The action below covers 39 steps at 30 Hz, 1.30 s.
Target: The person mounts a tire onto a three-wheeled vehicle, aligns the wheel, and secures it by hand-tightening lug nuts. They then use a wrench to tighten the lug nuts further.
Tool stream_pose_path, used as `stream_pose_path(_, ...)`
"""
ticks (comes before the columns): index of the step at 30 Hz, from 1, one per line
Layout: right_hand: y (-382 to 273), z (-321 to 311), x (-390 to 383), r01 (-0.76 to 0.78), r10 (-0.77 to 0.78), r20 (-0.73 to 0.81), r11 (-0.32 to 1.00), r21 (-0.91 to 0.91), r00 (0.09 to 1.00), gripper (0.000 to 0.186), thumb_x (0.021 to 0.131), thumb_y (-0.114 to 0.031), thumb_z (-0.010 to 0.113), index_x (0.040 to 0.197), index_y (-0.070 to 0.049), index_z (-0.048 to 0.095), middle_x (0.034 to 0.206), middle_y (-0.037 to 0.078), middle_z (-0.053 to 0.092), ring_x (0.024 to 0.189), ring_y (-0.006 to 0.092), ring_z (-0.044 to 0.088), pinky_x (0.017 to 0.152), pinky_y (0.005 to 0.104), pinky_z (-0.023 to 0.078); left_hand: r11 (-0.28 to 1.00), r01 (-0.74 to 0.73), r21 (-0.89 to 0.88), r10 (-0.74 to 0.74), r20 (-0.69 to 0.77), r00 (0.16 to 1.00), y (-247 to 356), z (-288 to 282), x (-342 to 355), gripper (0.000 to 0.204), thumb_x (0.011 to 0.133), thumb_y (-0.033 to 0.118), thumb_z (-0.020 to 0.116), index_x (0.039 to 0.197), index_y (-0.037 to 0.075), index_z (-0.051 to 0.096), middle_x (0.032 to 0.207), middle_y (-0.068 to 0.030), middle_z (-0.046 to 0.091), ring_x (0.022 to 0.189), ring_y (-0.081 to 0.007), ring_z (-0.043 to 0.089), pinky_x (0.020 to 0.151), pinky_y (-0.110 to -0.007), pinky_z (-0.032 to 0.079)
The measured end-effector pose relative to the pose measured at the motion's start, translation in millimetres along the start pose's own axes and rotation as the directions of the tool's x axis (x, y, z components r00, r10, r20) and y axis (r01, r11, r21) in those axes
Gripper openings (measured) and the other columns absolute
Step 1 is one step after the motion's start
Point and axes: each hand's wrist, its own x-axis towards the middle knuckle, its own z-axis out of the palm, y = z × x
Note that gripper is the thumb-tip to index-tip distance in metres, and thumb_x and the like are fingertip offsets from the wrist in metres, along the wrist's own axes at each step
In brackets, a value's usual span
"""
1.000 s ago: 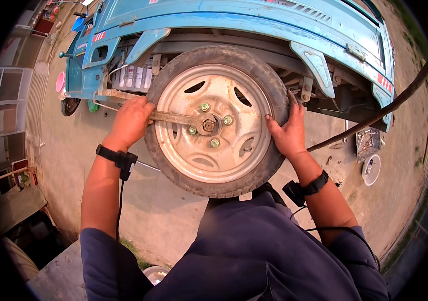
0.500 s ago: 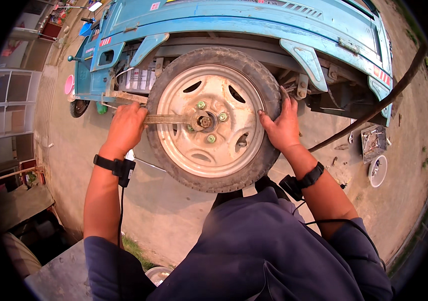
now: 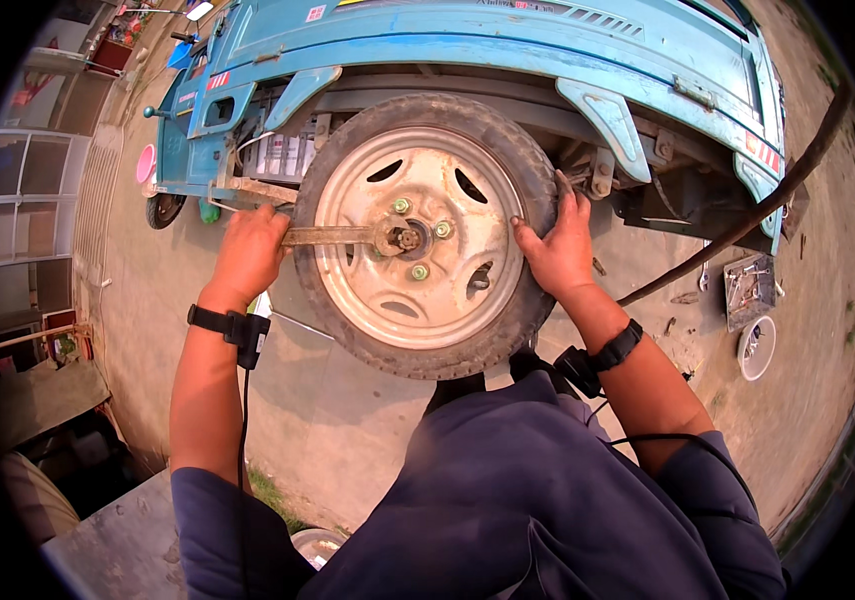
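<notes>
In front of me stands a wheel [image 3: 447, 310] with a worn black tyre and a dirty cream rim, beside the blue vehicle. Several green-tinted nuts [image 3: 442, 230] ring its hub. A rusty flat wrench [image 3: 332, 236] lies almost level across the left part of the rim, its head at the hub's centre stub. My left hand [image 3: 250, 250] is closed round the wrench's outer end, just left of the tyre. At the tyre's right edge, my right hand [image 3: 559, 245] grips the tyre, thumb on the sidewall near the rim and fingers over the tread.
The blue cargo vehicle [image 3: 417, 45] fills the far side, its brackets close above the wheel. A long dark bar [image 3: 747, 220] slants up at the right. Beyond it are a tray of tools [image 3: 748, 290] and a white basin [image 3: 756, 347] on the concrete ground.
The view has shifted slightly. Both hands keep their holds on the wrench and the tyre, and the wrench stays nearly level.
</notes>
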Motion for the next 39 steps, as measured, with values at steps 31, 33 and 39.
stream_pose_path(31, 5, 0, 1, 0.069, -0.069, -0.011, 0.998, 0.016, 0.998, 0.089, 0.083, -0.029, 0.079, 0.155, -0.001, 0.034, 0.141, 0.027, 0.044, 0.131, 0.0427, 0.049, 0.112, 0.0462, 0.042, -0.181, 0.64, -0.747, -0.221, 0.665, 0.714, 164, 29, -116, 0.024, 0.099, 0.012, 0.069, 0.112, -0.003, 0.055, 0.089, -0.0063, 0.063, 0.072, -0.0151, 0.066, 0.062, -0.031, 0.054)
stream_pose_path(33, 6, -1, 1, 0.061, -0.061, -0.001, 0.998, 0.026, 0.998, 0.088, 0.083, -0.03, 0.079, 0.154, -0.001, 0.035, 0.141, 0.027, 0.044, 0.13, 0.0429, 0.049, 0.112, 0.0462, 0.043, -0.306, 0.631, -0.713, -0.181, 0.694, 0.697, 187, 32, -112, 0.023, 0.1, 0.012, 0.068, 0.112, -0.003, 0.055, 0.09, -0.0066, 0.063, 0.072, -0.0157, 0.066, 0.062, -0.031, 0.054)
stream_pose_path(39, 5, -1, 1, 0.066, -0.066, -0.008, 0.998, 0.006, 0.998, 0.088, 0.082, -0.023, 0.08, 0.154, 0.001, 0.036, 0.136, 0.027, 0.045, 0.125, 0.0424, 0.053, 0.108, 0.0474, 0.046, -0.463, 0.582, -0.668, -0.159, 0.709, 0.687, 227, 42, -95, 0.024, 0.102, 0.014, 0.066, 0.116, -0.002, 0.054, 0.094, -0.0064, 0.062, 0.073, -0.0152, 0.065, 0.062, -0.03, 0.053)
